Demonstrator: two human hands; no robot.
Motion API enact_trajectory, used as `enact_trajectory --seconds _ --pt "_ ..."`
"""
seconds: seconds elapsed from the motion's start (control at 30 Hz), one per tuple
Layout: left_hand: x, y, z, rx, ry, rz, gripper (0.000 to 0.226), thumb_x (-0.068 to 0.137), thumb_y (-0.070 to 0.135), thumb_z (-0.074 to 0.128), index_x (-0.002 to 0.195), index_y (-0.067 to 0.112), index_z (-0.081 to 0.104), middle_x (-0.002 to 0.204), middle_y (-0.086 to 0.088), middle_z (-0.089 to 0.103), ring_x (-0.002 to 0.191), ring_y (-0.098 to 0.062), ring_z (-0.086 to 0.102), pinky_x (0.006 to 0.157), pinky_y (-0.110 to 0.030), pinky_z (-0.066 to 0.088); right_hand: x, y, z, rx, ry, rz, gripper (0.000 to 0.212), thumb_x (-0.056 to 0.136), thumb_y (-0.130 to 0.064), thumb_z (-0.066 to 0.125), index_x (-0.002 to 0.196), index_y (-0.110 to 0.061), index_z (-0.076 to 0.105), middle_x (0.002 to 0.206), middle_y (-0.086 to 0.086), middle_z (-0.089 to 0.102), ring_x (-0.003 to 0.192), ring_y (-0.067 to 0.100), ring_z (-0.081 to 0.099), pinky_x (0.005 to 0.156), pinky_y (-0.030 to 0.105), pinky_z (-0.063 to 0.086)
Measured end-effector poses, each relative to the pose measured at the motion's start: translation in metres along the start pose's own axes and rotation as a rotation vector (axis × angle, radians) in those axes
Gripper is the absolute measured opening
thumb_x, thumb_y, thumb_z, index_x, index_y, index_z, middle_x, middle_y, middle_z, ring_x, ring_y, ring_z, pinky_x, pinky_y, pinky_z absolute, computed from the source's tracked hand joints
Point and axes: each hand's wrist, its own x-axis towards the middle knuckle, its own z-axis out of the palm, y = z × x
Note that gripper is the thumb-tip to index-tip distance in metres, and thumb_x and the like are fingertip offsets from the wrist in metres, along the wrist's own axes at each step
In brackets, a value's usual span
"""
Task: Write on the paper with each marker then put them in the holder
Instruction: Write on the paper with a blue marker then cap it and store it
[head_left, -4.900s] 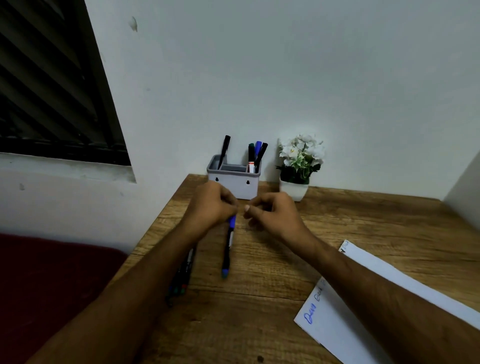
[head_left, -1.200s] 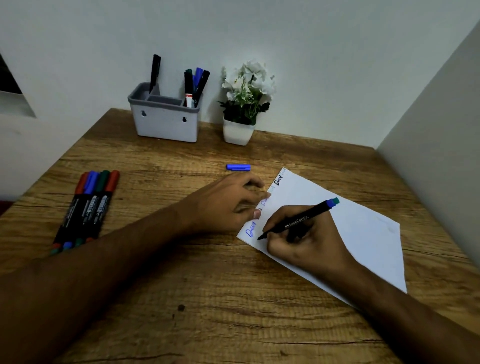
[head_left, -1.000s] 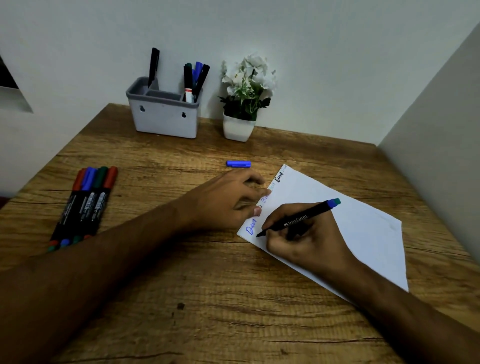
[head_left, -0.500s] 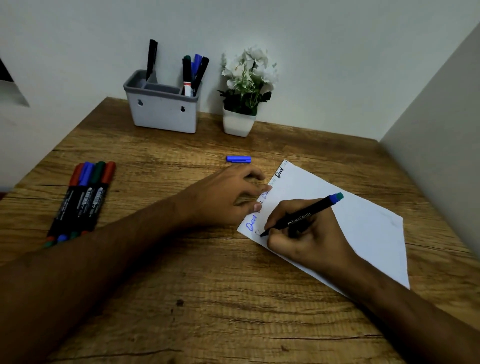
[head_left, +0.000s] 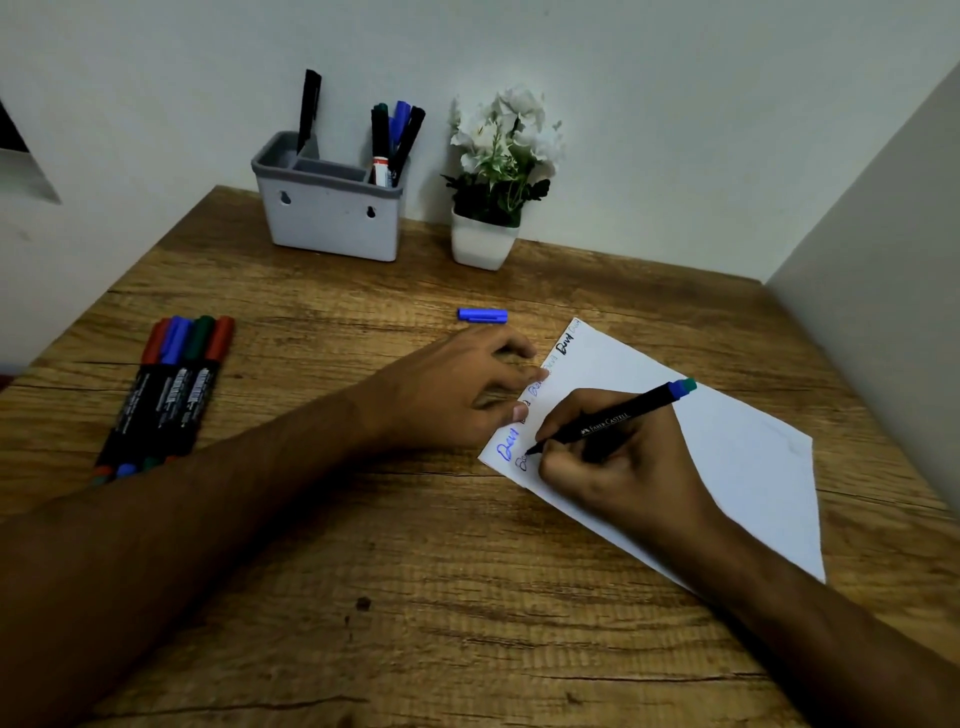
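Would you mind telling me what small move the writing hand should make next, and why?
Probably carry the stroke on along the line. The right hand grips the marker with its tip on the paper, where only a first letter shows under the blue word, and the left hand presses the paper's edge. The blue cap lies apart on the table.

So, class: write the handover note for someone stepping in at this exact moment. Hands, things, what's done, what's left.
Right hand grips the uncapped marker, tip on the paper, mid-word.
Left hand lies flat, fingers pinning the paper's edge.
Blue cap lies on the table beyond the left hand.
Done: several words written; five markers stand in the holder.
Left: finish the word, cap and store this marker, then the four markers lying at left.
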Motion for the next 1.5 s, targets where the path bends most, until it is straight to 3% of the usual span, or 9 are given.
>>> enact_trajectory --seconds 0.17,0.4,0.5,0.9,1.1,1.23,1.5 --pt "0.0005 0.0002 0.0012 -0.005 0.01 0.006 0.052 0.09 0.049 0.049 0.136 0.027 0.059 0.147 0.004 0.043 0.136 -0.011 0.037 0.108 -0.042 0.039 0.0006 0.0002 0.0005 -0.002 0.006 -0.005 0.011 0.074 -0.023 0.068 0.077 -0.017 0.076 0.073 -0.008 0.074 0.069 0.012 0.07 0.062 0.017 0.05" --pt "0.001 -0.001 0.0016 0.001 0.015 0.016 0.051 0.09 0.048 0.049 0.136 0.026 0.059 0.147 0.003 0.044 0.136 -0.011 0.037 0.108 -0.041 0.038 0.0007 0.0021 0.0004 -0.044 0.058 0.005 0.008 0.076 -0.014 0.071 0.079 -0.016 0.077 0.075 -0.006 0.076 0.069 0.014 0.072 0.062 0.021 0.054" --pt "0.0002 -0.0009 0.0016 -0.008 0.022 0.017 0.051 0.09 0.047 0.05 0.136 0.026 0.059 0.146 0.003 0.044 0.136 -0.011 0.037 0.108 -0.04 0.038 0.0009 0.0015 0.0003 -0.048 0.055 -0.003 0.01 0.075 -0.02 0.069 0.079 -0.017 0.077 0.075 -0.007 0.076 0.07 0.013 0.072 0.063 0.019 0.054" --pt "0.0002 -0.0001 0.0005 -0.005 0.012 0.027 0.048 0.091 0.046 0.051 0.133 0.025 0.061 0.146 0.002 0.044 0.135 -0.012 0.038 0.107 -0.035 0.036 0.0019 0.0002 0.0002 -0.043 0.065 0.029 0.008 0.073 -0.017 0.068 0.075 -0.016 0.076 0.073 -0.003 0.076 0.07 0.015 0.072 0.064 0.028 0.057" --pt "0.0004 -0.0019 0.0018 -0.009 0.035 0.033 0.049 0.092 0.045 0.053 0.135 0.023 0.061 0.145 0.003 0.046 0.133 -0.01 0.039 0.106 -0.033 0.036 0.0028 -0.0013 0.0032 -0.05 0.062 0.038 0.011 0.075 -0.007 0.069 0.076 -0.015 0.077 0.072 -0.004 0.075 0.065 0.014 0.071 0.061 0.025 0.054" --pt "0.0004 -0.001 0.002 -0.015 0.034 0.022 0.051 0.09 0.047 0.051 0.135 0.026 0.06 0.145 0.005 0.045 0.135 -0.009 0.038 0.108 -0.037 0.037 0.0026 -0.0028 0.0007 0.067 0.092 0.117 0.025 0.078 0.012 0.067 0.073 -0.011 0.074 0.055 -0.01 0.067 0.048 0.006 0.061 0.053 0.019 0.047" --pt "0.0003 0.0006 -0.0007 -0.022 0.043 0.015 0.052 0.092 0.046 0.054 0.138 0.024 0.057 0.144 0.007 0.046 0.133 -0.007 0.038 0.108 -0.038 0.038 0.0076 -0.0036 -0.0018 0.175 0.106 0.195 0.023 0.082 0.014 0.061 0.075 -0.004 0.073 0.052 0.01 0.064 0.043 0.021 0.058 0.052 0.028 0.049"
